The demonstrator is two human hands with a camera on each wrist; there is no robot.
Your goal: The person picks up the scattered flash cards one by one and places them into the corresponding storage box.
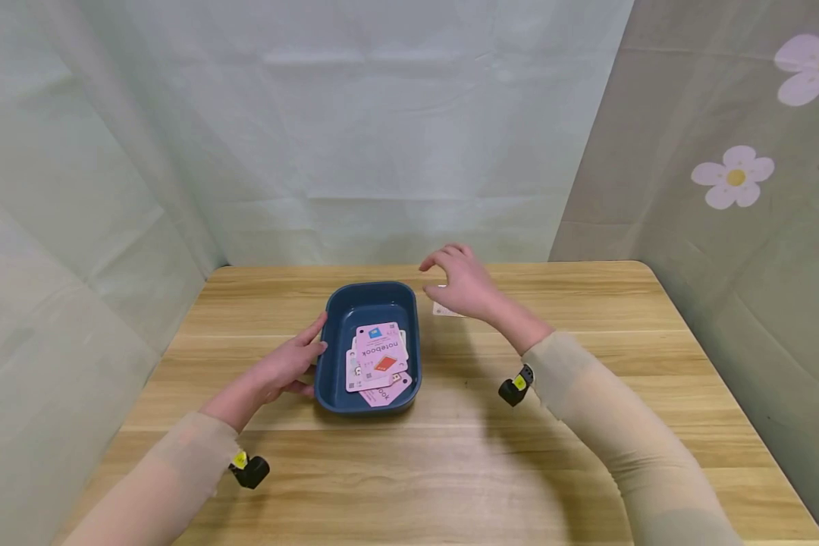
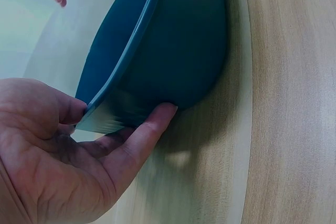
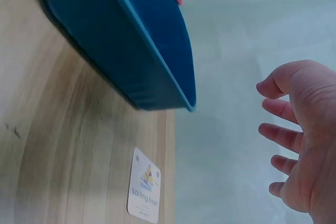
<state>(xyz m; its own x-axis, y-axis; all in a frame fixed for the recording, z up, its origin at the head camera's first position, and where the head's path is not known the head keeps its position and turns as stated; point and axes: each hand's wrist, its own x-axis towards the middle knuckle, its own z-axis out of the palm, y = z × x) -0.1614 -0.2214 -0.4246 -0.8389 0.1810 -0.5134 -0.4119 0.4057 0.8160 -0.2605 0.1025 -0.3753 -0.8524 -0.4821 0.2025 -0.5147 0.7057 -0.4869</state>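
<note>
A dark blue plastic bin (image 1: pixel 371 412) stands on the table with several printed cards (image 1: pixel 377 356) lying in it, the top one marked "notebook". At the bin's left side, my left hand (image 1: pixel 290 364) holds the wall, thumb at the rim and other fingers against the outside, as the left wrist view shows at the bin wall (image 2: pixel 178 40). To the right of the bin, my right hand (image 1: pixel 460 284) hovers with loosely bent fingers and nothing between them. Below it on the table lies a white "sailing boat" card (image 3: pixel 144 186), partly hidden by the hand in the head view.
The wooden table (image 1: pixel 464 470) ends at a pale curtain (image 1: pixel 382 152) behind it. Another curtain with flower prints (image 1: pixel 733 178) hangs along the right side. Each wrist wears a small black camera (image 1: pixel 515 388).
</note>
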